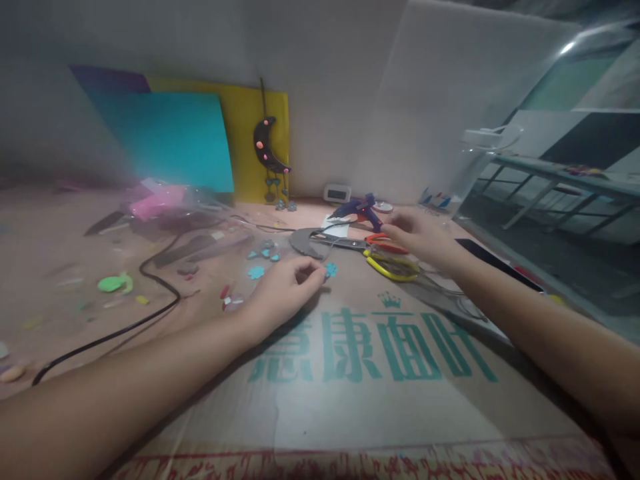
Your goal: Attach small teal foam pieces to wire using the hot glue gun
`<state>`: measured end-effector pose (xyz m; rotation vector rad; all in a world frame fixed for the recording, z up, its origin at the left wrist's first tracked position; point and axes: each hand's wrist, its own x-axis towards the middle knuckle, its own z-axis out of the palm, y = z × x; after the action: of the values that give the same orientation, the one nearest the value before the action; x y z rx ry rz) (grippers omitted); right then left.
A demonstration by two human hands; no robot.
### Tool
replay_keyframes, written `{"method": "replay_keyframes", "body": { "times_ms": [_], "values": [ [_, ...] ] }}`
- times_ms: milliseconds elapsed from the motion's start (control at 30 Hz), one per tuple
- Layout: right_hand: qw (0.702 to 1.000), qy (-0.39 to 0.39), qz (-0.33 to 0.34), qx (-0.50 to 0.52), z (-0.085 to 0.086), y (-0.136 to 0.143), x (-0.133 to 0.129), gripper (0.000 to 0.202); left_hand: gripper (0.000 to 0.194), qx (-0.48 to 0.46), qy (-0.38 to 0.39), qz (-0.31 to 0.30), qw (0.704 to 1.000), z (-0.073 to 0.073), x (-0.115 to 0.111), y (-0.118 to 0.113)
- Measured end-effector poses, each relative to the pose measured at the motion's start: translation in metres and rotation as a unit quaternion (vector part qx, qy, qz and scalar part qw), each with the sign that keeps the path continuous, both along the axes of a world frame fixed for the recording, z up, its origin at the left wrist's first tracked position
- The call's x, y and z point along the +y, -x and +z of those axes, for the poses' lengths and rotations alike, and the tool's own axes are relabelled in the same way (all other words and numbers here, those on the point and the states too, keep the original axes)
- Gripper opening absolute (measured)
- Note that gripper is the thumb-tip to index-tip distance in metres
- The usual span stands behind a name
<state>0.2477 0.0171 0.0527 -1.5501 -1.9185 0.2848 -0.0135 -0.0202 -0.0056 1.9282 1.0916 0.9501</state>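
Head view, followed from my remote seat, showed the right grip [423, 235] just beside the handle of the dark blue glue gun [362, 206]. That relation counted most: the gun lay to the left of this grip, its body running roughly crosswise, nozzle pointing away to the left, handle slanting down toward the fingertips. The right was plainly the nearer of my two. Its thumb and fingers were bent close together, but I could not tell whether they touched the handle or had closed on it.

My left grip [290, 287] was narrow, a small blue flower [332, 270] pinched at its fingertips, low over the bench [350, 423] and nearer to me than the gun. A second flower [256, 273] lay to the left of that grip, and a grey crescent [301, 241] just beyond it. Between the two grips, slightly beyond the left one, I had orange-handled scissors [354, 244]; a yellow-handled tool [384, 271] lay just in front of the right fingertips.
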Motion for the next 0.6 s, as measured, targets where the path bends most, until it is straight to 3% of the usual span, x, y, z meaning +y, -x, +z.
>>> {"method": "replay_keyframes", "body": {
  "times_ms": [67, 167, 200, 267, 400, 600],
  "values": [
    [0.997, 0.015, 0.068, 0.045, -0.004, 0.019, -0.018, 0.022, 0.022, 0.010, -0.011, 0.007, 1.000, 0.002, -0.001, 0.000],
    [0.963, 0.150, 0.180, 0.132, -0.011, 0.053, -0.042, 0.023, 0.021, 0.030, -0.049, 0.011, 0.998, 0.006, -0.004, 0.001],
    [0.950, 0.187, 0.189, 0.165, -0.015, 0.063, -0.046, 0.023, 0.020, 0.035, -0.058, 0.010, 0.998, 0.007, -0.005, 0.001],
    [0.934, 0.233, 0.172, 0.210, -0.022, 0.074, -0.050, 0.020, 0.019, 0.053, -0.077, 0.006, 0.996, 0.008, -0.007, 0.000],
    [0.917, 0.250, 0.149, 0.275, -0.033, 0.076, -0.049, 0.019, 0.017, 0.100, -0.129, 0.016, 0.986, 0.008, -0.009, -0.001],
    [0.901, 0.284, 0.145, 0.293, -0.035, 0.074, -0.052, 0.022, 0.016, 0.098, -0.143, 0.022, 0.985, 0.008, -0.009, 0.000]
  ]
}}
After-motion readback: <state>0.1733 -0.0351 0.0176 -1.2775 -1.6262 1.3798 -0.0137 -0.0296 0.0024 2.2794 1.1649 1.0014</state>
